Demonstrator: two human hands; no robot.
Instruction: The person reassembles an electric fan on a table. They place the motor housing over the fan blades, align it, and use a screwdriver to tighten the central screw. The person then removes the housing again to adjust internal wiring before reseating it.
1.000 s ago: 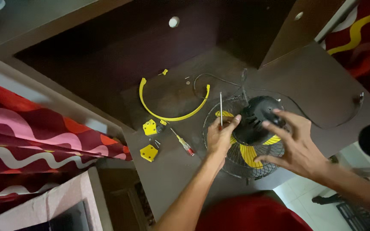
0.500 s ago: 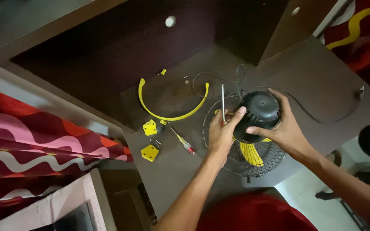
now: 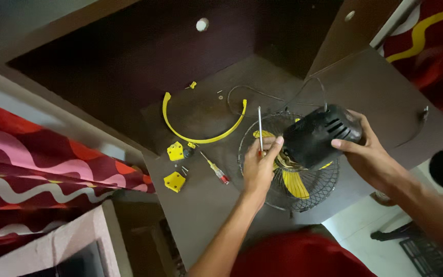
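Observation:
A small fan lies face down on a dark brown table (image 3: 206, 215), its wire grille (image 3: 314, 192) and yellow blades (image 3: 296, 184) showing under a black motor housing (image 3: 319, 136). My right hand (image 3: 367, 154) wraps around the housing from the right. My left hand (image 3: 260, 166) holds a screwdriver (image 3: 260, 128) with its metal shaft pointing up, fingertips resting against the housing's left side. A thin black cord (image 3: 262, 95) loops away from the fan.
A yellow curved rim strip (image 3: 201, 136), two yellow brackets (image 3: 175, 151), loose screws (image 3: 184, 169) and a small red-handled screwdriver (image 3: 216, 169) lie left of the fan. A red patterned cloth (image 3: 42, 169) covers the left side. A dark recessed shelf (image 3: 129, 56) sits behind.
My right hand has closed around the motor housing and tilted it up off the grille. The left hand stays by the housing with the screwdriver.

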